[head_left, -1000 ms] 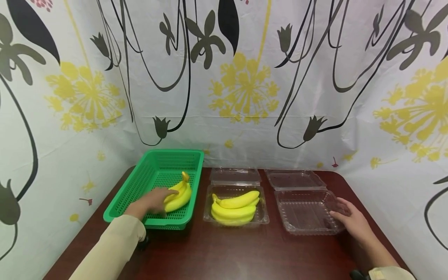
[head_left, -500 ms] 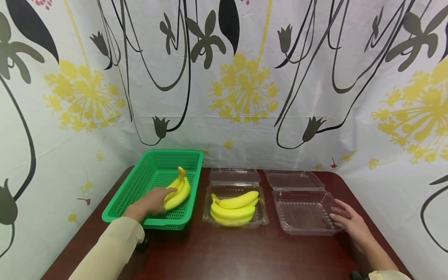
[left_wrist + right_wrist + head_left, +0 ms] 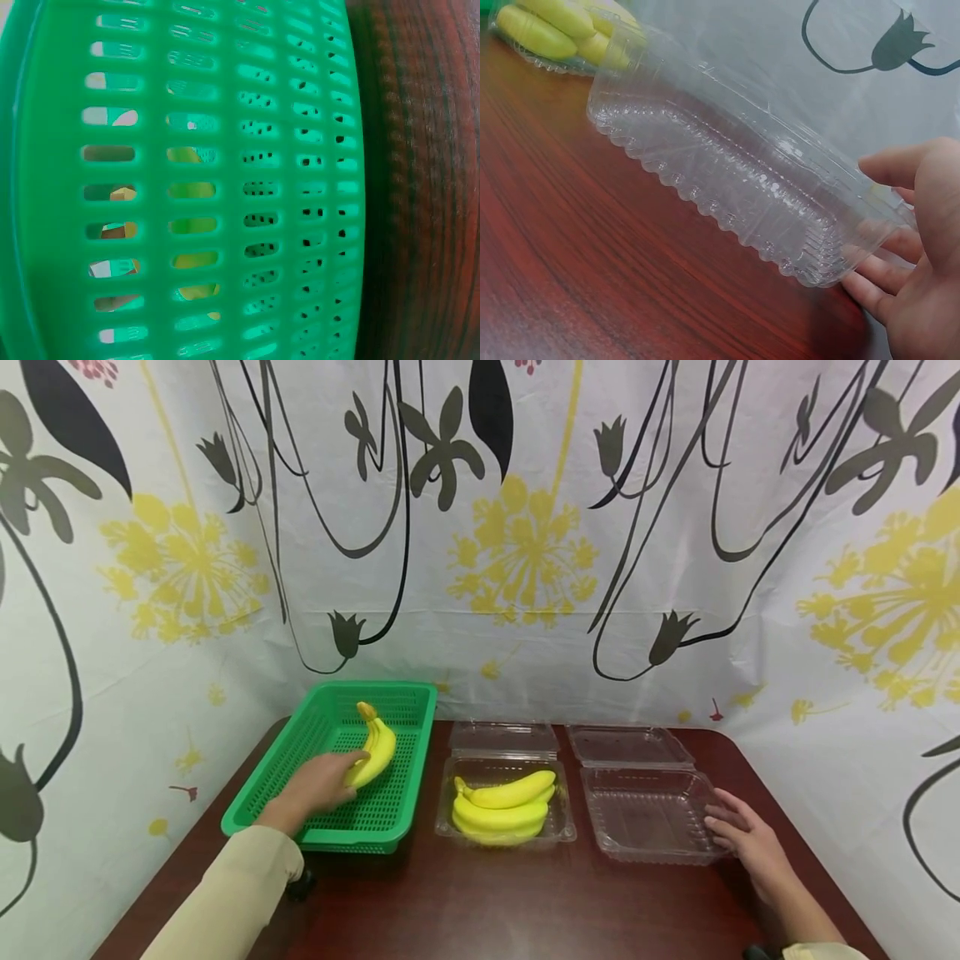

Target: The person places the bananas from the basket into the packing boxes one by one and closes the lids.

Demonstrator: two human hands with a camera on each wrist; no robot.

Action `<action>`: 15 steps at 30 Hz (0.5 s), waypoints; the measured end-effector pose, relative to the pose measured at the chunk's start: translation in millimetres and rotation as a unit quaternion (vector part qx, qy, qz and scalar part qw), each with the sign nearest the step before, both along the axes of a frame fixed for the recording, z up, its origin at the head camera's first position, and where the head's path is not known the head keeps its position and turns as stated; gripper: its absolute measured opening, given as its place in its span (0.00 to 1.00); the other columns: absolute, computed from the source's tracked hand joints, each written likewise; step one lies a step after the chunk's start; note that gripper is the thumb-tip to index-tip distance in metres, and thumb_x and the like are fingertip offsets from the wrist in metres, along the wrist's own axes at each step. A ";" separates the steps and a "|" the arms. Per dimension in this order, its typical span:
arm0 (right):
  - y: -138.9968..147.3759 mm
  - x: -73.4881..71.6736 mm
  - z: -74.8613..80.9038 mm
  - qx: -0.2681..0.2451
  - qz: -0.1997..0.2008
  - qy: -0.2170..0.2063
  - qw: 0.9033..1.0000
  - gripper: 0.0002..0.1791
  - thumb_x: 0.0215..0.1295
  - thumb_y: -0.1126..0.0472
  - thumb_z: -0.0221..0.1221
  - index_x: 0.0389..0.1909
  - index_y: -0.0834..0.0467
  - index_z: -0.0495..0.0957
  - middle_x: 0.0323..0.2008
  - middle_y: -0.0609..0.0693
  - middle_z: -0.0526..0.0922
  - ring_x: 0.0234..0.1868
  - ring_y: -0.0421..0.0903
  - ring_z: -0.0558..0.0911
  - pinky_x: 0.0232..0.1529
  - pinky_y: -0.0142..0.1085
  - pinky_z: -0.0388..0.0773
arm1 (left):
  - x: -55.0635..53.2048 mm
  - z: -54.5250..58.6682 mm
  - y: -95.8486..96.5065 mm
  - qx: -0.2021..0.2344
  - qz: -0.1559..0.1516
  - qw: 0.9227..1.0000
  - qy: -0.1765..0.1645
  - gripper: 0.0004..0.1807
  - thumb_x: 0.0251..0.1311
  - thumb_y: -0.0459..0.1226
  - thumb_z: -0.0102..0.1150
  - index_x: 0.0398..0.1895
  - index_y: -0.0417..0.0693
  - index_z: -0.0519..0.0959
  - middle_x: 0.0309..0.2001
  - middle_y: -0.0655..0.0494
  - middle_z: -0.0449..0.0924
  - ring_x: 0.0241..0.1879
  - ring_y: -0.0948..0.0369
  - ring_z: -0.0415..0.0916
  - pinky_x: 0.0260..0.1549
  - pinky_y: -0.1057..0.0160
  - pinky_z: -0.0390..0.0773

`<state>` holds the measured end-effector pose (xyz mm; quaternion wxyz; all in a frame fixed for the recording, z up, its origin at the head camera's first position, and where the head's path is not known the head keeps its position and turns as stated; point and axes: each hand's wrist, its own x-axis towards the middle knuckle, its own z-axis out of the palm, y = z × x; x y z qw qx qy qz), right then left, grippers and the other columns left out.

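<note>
My left hand (image 3: 318,785) grips a bunch of yellow bananas (image 3: 378,752) inside the green basket (image 3: 427,727), the stem end pointing away and up. From the left wrist only the basket's slotted wall (image 3: 225,172) shows close up, with glimpses of yellow through the slots. At the right, my right hand (image 3: 753,843) holds the side of a clear plastic clamshell container (image 3: 652,818) that lies open with nothing in it. In the right wrist view the thumb (image 3: 892,165) is at the container's rim and the other fingers lie along its outer wall.
A second clear clamshell (image 3: 558,831), its lid (image 3: 504,737) folded back, stands in the middle with a banana bunch (image 3: 501,814) in it. All stand on a dark red-brown table (image 3: 517,902). A flower-patterned cloth (image 3: 525,677) rises behind and at both sides.
My left hand has shifted slightly left with the banana bunch, whose stem has swung up and to the left. My right hand and its container have moved slightly left.
</note>
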<state>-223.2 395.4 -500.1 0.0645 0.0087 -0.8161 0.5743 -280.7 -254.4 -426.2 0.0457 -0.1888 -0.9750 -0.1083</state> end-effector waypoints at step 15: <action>-4.3 -0.8 -4.5 -0.006 -0.005 0.004 1.000 0.35 0.72 0.62 0.55 0.74 0.63 0.52 0.49 0.33 0.76 0.45 0.26 0.77 0.41 0.28 0.78 | 1.7 14.6 6.6 0.139 -0.035 0.990 0.017 0.28 0.61 0.27 0.53 0.66 0.51 0.73 0.43 0.47 0.79 0.22 0.59 0.63 0.24 0.59 0.67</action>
